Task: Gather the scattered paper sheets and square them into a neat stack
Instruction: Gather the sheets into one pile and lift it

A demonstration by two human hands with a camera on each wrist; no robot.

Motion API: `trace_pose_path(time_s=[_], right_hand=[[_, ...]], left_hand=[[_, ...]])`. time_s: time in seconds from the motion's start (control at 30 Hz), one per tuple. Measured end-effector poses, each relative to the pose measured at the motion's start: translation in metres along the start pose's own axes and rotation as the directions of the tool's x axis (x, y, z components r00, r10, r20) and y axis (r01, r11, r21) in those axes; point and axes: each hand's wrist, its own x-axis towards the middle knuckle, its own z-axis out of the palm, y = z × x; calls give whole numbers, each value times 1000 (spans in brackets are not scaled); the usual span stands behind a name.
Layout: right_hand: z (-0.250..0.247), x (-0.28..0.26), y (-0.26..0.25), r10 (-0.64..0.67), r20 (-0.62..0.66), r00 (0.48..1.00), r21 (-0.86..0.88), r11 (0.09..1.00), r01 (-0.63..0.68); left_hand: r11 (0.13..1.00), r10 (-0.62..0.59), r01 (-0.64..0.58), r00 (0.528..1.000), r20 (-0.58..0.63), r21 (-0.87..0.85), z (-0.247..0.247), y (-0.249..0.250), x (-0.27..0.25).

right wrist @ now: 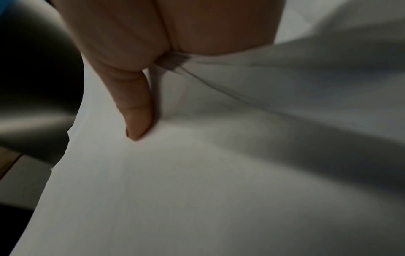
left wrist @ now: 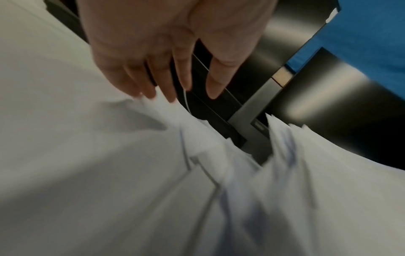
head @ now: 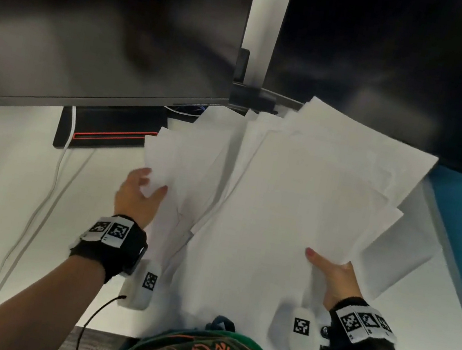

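A fanned, uneven pile of white paper sheets (head: 295,204) is held above the white bench (head: 10,168), in front of two dark monitors (head: 102,25). Its near right edge is pinched by the right hand (head: 332,275), thumb on top. The corner of a left sheet is pinched between thumb and fingers of the left hand (head: 136,195). A white cable (head: 35,203) lies at the left.

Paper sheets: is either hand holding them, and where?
Yes. The right hand pinches the fanned paper sheets at their near right edge; the left hand holds their left-side corner.
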Motion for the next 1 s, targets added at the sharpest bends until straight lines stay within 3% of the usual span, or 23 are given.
trace_pose_path(time_s=[0.1, 0.2, 0.37, 0.57, 0.63, 0.7, 0.77, 0.87, 1.0], right_hand=[[-1, -3, -4, 38, 6, 999, 20, 999, -38], [-3, 2, -1, 36, -19, 999, 12, 999, -36], [-3, 2, -1, 34, -2, 999, -49, 998, -34], [-7, 8, 4, 70, -10, 998, -78, 994, -70], [-8, 9, 4, 85, -27, 996, -85, 993, -87], [-8, 10, 4, 79, -31, 996, -94, 992, -82], [-8, 11, 5, 68, -27, 997, -88, 994, -70], [-8, 12, 5, 62, -23, 998, -79, 995, -63], [-7, 9, 2, 55, -37, 998, -98, 993, -59]], left_hand=[[919, -120, 151, 987, -106, 365, -4, 3, 6], [849, -151, 161, 987, -61, 504, 5, 10, 7], [931, -202, 172, 978, 61, 321, 20, 27, 22], [978, -68, 54, 996, 64, 201, 30, 33, 11], [977, -81, 55, 990, 117, 204, 31, 33, 10], [982, -142, 110, 965, 220, 152, 31, 30, 13], [972, -233, 232, 909, 345, 44, 31, 27, 14], [955, -264, 295, 871, 414, -13, 38, 8, 18], [989, -134, 146, 940, 314, -16, 35, 18, -2]])
